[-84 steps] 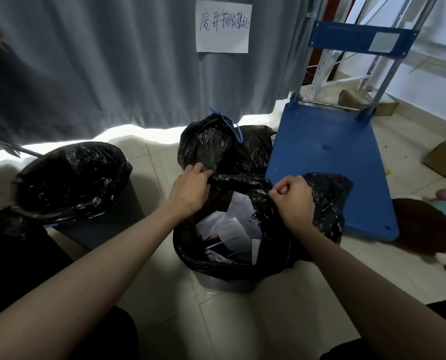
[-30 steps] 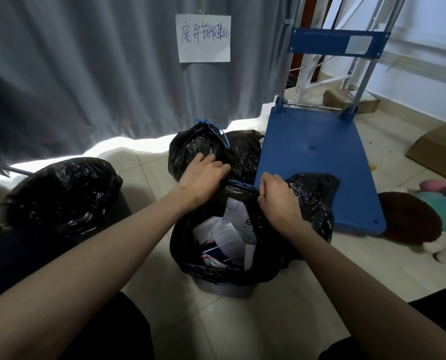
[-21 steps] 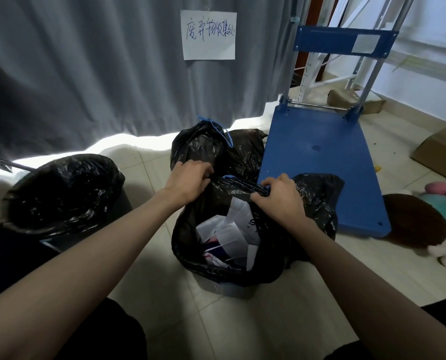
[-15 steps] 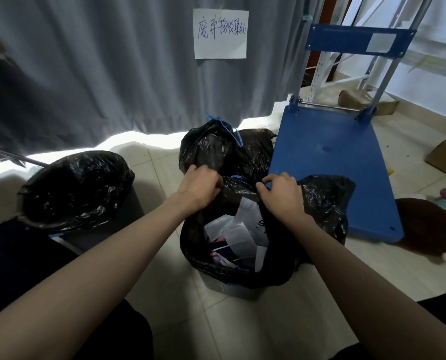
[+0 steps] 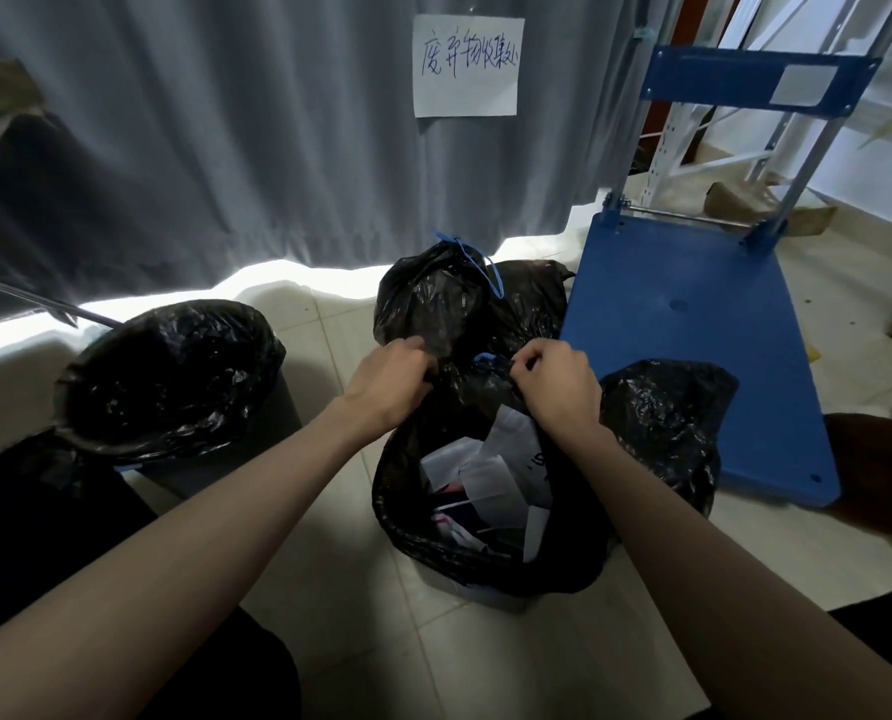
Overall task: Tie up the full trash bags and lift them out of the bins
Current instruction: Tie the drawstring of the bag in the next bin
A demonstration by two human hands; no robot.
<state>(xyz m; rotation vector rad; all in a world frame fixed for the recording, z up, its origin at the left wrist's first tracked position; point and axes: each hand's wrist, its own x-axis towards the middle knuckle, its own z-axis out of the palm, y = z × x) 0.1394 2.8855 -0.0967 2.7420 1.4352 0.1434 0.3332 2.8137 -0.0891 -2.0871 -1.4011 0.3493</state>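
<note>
Gathering the rim of a full black trash bag [image 5: 490, 543], a person works over a bin [image 5: 485, 597] on the tiled floor. Left of this bag stands another bin lined with an open black bag [image 5: 168, 376]. The left hand [image 5: 389, 384] pinches the bag's far rim, fingers curled into the plastic. The right hand [image 5: 555, 384], just beside it, pinches the same rim near a blue drawstring [image 5: 488, 360]. Papers show inside; the mouth is still open, so tying looks barely begun. Next, drawing the string tight seems needed. Behind the bag sits a tied bag [image 5: 433, 298]; right of it, a blue cart [image 5: 693, 324].
</note>
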